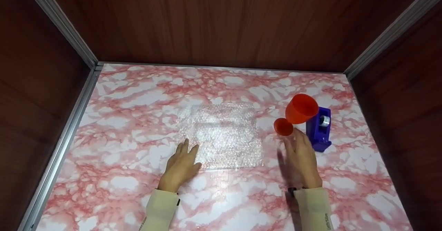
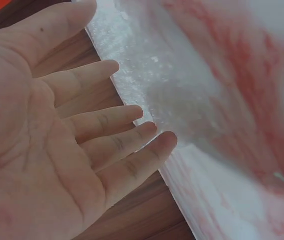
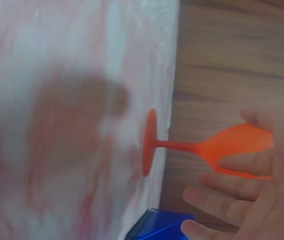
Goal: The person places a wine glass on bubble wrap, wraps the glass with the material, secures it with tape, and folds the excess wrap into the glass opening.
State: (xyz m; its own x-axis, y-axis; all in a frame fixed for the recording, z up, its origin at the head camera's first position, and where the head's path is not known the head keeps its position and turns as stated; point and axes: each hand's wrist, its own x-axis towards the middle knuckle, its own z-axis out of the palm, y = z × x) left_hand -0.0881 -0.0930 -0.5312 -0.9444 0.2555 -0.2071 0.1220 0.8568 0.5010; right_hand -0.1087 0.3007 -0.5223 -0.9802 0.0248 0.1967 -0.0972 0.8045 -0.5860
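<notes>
An orange plastic goblet (image 1: 301,108) stands upright on the marbled table at the right, its round foot (image 3: 150,142) on the surface. My right hand (image 1: 303,156) is just in front of it. In the right wrist view, the thumb and fingers (image 3: 232,187) are loosely bent beside the bowl and partly cover it; no grip shows. A sheet of clear bubble wrap (image 1: 228,137) lies flat in the middle. My left hand (image 1: 181,165) is at its near left corner, fingers spread and palm down. Whether those fingers touch the wrap is unclear.
A blue tape dispenser (image 1: 319,129) with a roll of clear tape (image 1: 324,121) stands right of the goblet, close to my right hand. Dark wood-look panels (image 1: 221,23) with metal edging enclose the table at the back and both sides.
</notes>
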